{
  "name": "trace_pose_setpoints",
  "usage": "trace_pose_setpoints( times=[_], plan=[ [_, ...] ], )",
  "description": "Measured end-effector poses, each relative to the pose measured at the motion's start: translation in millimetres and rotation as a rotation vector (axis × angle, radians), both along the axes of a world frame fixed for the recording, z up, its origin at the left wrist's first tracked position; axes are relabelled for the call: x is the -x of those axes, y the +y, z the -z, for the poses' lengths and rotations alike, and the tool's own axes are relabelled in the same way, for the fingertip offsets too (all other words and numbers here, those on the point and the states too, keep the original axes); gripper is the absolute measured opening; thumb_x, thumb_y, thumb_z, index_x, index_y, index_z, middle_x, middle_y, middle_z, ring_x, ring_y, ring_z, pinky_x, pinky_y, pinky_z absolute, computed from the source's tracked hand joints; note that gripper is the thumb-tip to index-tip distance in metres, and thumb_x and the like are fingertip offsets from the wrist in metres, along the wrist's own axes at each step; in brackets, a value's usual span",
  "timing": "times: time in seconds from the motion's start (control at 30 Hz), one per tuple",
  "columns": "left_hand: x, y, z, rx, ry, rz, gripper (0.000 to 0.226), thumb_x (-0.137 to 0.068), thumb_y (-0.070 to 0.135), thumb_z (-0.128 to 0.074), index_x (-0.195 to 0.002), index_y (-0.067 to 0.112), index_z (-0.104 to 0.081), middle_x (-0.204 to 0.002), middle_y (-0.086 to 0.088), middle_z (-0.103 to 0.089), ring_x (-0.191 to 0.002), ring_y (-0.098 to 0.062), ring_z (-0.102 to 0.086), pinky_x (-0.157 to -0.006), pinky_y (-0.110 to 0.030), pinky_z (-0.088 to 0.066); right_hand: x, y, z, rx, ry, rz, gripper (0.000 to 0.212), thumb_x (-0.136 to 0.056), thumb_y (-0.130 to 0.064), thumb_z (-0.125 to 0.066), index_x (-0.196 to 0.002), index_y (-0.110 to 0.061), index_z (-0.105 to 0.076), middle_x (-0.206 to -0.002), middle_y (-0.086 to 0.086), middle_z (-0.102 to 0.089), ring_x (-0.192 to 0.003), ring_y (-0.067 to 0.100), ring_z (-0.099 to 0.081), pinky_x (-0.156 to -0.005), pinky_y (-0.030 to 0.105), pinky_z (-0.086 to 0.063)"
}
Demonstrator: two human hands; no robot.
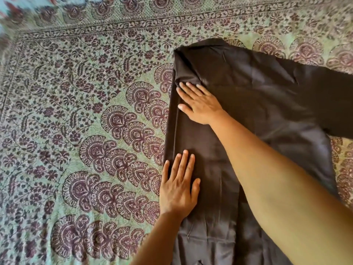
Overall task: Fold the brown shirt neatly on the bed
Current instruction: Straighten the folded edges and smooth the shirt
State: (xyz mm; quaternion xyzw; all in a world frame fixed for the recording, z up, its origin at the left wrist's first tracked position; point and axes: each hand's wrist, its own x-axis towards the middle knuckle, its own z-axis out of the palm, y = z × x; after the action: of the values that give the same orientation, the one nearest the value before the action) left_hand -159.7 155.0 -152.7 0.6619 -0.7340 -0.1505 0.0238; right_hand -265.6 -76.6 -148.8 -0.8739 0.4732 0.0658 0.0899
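The brown shirt (257, 96) lies flat on the bed at the right half of the view. Its left side is folded inward, making a long straight edge. One sleeve runs off to the right edge of the view. My right hand (198, 104) presses flat on the folded strip near the shoulder, fingers spread. Lower down the same strip, my left hand (179, 184) rests palm down with its fingers apart, at the shirt's left edge. Neither hand grips the cloth. My right forearm hides part of the shirt's lower body.
A green bedspread (86, 131) with dark maroon paisley and floral print covers the bed. It spreads wide to the left of the shirt and beyond its top. A patterned border (172, 22) runs along the far side.
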Motion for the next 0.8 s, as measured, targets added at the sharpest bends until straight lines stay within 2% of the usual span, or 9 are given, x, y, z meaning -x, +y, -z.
trace_pose_setpoints(
  times=[0.1, 0.2, 0.27, 0.37, 0.53, 0.63, 0.7, 0.8],
  plan=[
    [0.7, -1.2, 0.6, -0.006, 0.022, 0.001, 0.06, -0.092, 0.044, -0.031, -0.147, 0.021, -0.023, -0.155, 0.001, -0.021, -0.142, -0.016, -0.02, -0.113, -0.042, -0.016, -0.1, -2.7, 2.0, 0.094, 0.002, -0.051, 0.064, -0.094, -0.052, -0.008, -0.149, -0.019, -0.007, -0.157, 0.002, -0.006, -0.144, 0.015, -0.004, -0.116, 0.032, 0.004],
    [0.4, -2.7, 0.2, -0.013, 0.035, -0.002, 0.061, -0.09, 0.044, -0.034, -0.147, 0.021, -0.025, -0.154, 0.001, -0.022, -0.141, -0.015, -0.02, -0.112, -0.042, -0.017, -13.1, -13.4, -4.4, 0.149, -0.083, 0.05, 0.067, -0.093, -0.05, -0.007, -0.148, -0.013, -0.011, -0.156, 0.006, -0.011, -0.144, 0.018, -0.009, -0.117, 0.034, 0.001],
    [0.2, -4.7, 0.7, -0.009, 0.024, 0.001, 0.062, -0.09, 0.044, -0.035, -0.147, 0.021, -0.025, -0.154, 0.001, -0.023, -0.141, -0.015, -0.02, -0.112, -0.041, -0.017, -24.6, -30.4, -10.8, 0.096, -0.118, 0.121, 0.065, -0.096, -0.052, -0.011, -0.149, -0.014, -0.01, -0.157, 0.004, -0.007, -0.144, 0.015, -0.004, -0.117, 0.034, 0.002],
    [-0.3, -4.4, 0.0, -0.007, 0.027, 0.001, 0.062, -0.089, 0.044, -0.036, -0.146, 0.021, -0.025, -0.153, 0.001, -0.024, -0.141, -0.015, -0.021, -0.112, -0.04, -0.015, -33.1, -52.0, -11.5, -0.024, -0.053, 0.195, 0.063, -0.097, -0.053, -0.013, -0.149, -0.017, -0.01, -0.157, 0.0, -0.004, -0.144, 0.011, 0.001, -0.116, 0.033, 0.005],
    [-0.7, -5.0, -0.4, -0.003, 0.049, -0.001, 0.062, -0.089, 0.044, -0.036, -0.146, 0.021, -0.028, -0.153, 0.001, -0.025, -0.141, -0.015, -0.021, -0.112, -0.041, -0.016, -35.9, -68.4, -18.5, -0.082, 0.089, 0.204, 0.064, -0.095, -0.057, -0.012, -0.149, -0.023, -0.005, -0.157, -0.002, 0.004, -0.144, 0.011, 0.004, -0.116, 0.042, 0.008],
    [-2.0, -5.7, 0.3, -0.004, 0.051, 0.0, 0.062, -0.089, 0.044, -0.036, -0.146, 0.021, -0.028, -0.153, 0.001, -0.026, -0.141, -0.015, -0.022, -0.112, -0.041, -0.016, -36.9, -75.4, -27.4, -0.12, 0.113, 0.195, 0.065, -0.095, -0.057, -0.013, -0.149, -0.022, -0.008, -0.158, -0.001, 0.001, -0.144, 0.014, 0.0, -0.116, 0.043, 0.006],
    [-2.0, -5.0, -0.1, -0.008, 0.06, 0.0, 0.062, -0.089, 0.043, -0.037, -0.146, 0.021, -0.028, -0.153, 0.001, -0.027, -0.141, -0.015, -0.023, -0.113, -0.041, -0.016, -34.3, -73.3, -32.2, -0.051, 0.074, 0.168, 0.064, -0.096, -0.054, -0.015, -0.149, -0.018, -0.012, -0.158, 0.002, -0.003, -0.144, 0.017, -0.006, -0.116, 0.041, 0.0],
    [-2.0, -4.9, 0.5, -0.001, 0.061, 0.004, 0.062, -0.089, 0.043, -0.037, -0.146, 0.021, -0.028, -0.153, 0.001, -0.027, -0.141, -0.015, -0.023, -0.113, -0.041, -0.016, -23.7, -51.7, -35.3, 0.032, -0.086, 0.125, 0.06, -0.098, -0.048, -0.02, -0.149, -0.016, -0.014, -0.157, 0.004, -0.008, -0.144, 0.019, -0.009, -0.116, 0.038, -0.004]
  ],
)
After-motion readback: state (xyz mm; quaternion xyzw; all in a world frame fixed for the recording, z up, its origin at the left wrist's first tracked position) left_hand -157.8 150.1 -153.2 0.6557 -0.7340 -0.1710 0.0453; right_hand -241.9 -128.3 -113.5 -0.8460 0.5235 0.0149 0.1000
